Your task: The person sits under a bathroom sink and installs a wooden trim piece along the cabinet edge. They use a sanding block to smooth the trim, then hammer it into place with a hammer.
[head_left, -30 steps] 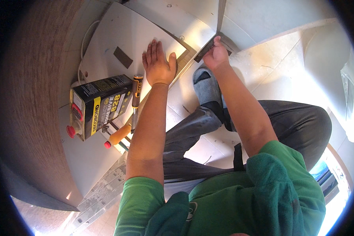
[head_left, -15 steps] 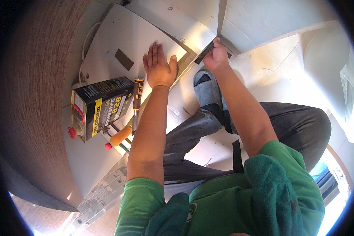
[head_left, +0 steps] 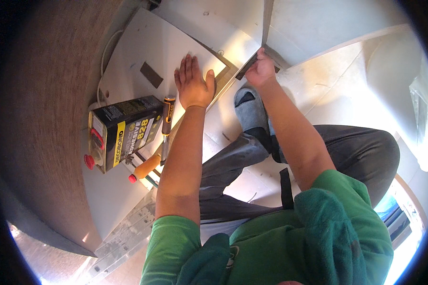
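Left hand flat, fingers spread, palm down on smooth white panel; right hand closed round dark flat strip at panel's edge.
Beside L forearm: 1 black rectangular tin w/ red cap, 1 chisel, 1 orange-handled tool. 1 grey slipper on pale floor.

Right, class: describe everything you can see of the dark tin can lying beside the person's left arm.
The dark tin can is a rectangular metal container, black with a yellow label panel, lying on its side on the white board. A red cap marks its left end. A dark-handled tool lies along its right edge. The left hand rests apart from it.
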A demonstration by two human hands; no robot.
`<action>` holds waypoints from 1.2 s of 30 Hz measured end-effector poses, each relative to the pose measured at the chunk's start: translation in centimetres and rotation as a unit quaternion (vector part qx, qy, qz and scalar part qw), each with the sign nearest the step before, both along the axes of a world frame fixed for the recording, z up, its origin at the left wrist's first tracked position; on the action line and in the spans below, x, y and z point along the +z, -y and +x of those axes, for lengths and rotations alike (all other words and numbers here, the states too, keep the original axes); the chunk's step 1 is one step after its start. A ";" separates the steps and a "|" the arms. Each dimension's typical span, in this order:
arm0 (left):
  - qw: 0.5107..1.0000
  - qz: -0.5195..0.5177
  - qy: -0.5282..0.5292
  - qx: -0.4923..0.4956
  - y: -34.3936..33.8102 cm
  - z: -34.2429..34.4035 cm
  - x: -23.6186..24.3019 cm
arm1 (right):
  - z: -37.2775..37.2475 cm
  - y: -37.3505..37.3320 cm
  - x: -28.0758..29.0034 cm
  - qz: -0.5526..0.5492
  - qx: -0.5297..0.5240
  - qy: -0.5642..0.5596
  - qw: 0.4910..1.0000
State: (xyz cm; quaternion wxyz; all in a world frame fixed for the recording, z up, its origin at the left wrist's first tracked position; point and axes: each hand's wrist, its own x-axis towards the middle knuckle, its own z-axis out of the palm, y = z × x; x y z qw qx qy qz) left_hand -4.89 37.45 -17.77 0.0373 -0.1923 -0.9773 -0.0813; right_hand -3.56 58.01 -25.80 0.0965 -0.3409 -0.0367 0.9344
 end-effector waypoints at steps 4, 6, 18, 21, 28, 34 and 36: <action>1.000 -0.003 0.008 0.012 0.1 0.3 -0.1 | 1.1 0.7 1.5 -0.014 -0.034 0.005 0.999; 1.000 -0.002 0.006 0.009 0.1 0.2 -0.1 | 1.1 0.2 0.8 -0.004 -0.023 -0.003 1.000; 1.000 -0.003 0.003 0.001 0.0 0.1 0.0 | 0.7 -0.5 0.7 0.022 -0.022 0.025 0.999; 1.000 -0.007 0.005 0.004 0.1 0.1 0.0 | 0.6 -0.3 1.5 0.026 -0.018 0.036 0.999; 1.000 -0.001 0.005 0.002 0.2 0.2 0.1 | -0.1 0.0 2.4 0.025 -0.022 0.062 0.998; 1.000 -0.001 0.000 -0.001 0.1 0.2 0.1 | -0.3 -0.5 1.3 -0.004 -0.013 0.039 0.999; 1.000 -0.003 -0.001 0.001 0.1 0.1 0.1 | -0.4 -0.6 0.8 0.003 -0.008 0.027 1.000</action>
